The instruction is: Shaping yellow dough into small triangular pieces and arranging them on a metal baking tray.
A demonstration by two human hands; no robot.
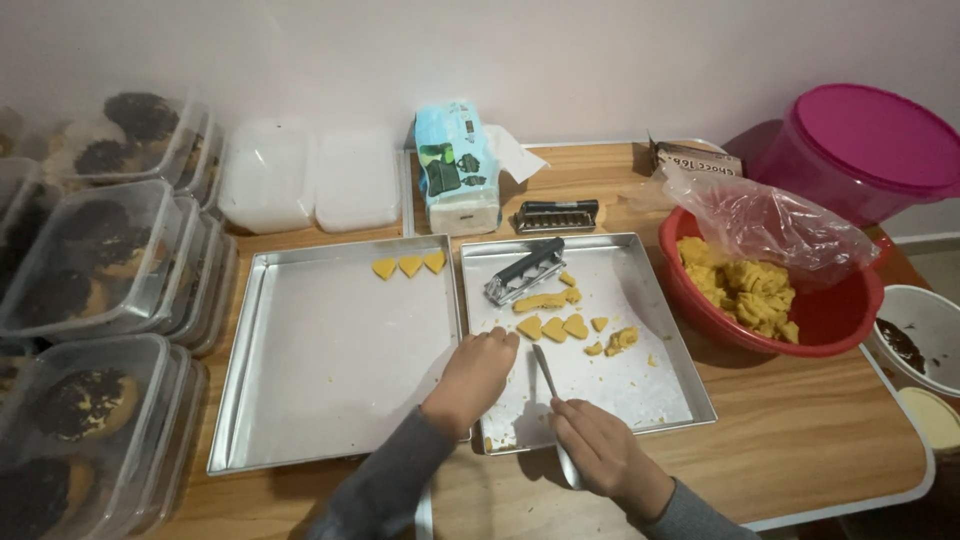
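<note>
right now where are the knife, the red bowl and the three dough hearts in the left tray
knife (543, 368), head view, on the blade
red bowl (840, 318), head view, on its inner wall
three dough hearts (410, 265), head view, on the middle heart

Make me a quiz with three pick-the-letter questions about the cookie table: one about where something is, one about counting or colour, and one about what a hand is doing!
1. Where is the red bowl of yellow dough?
A. Right of the two trays
B. On the left tray
C. Behind the tissue pack

2. How many dough hearts lie on the left tray?
A. One
B. Three
C. Six

3. What is the right hand doing?
A. Resting open on the table
B. Holding a knife
C. Lifting the bowl

Answers:
1. A: the bowl stands on the table just beyond the right tray's right edge.
2. B: three hearts sit in a row near that tray's top edge.
3. B: its fingers are closed around a knife whose blade points at the hearts on the right tray, while the left hand rests by the gap between the trays.
</note>
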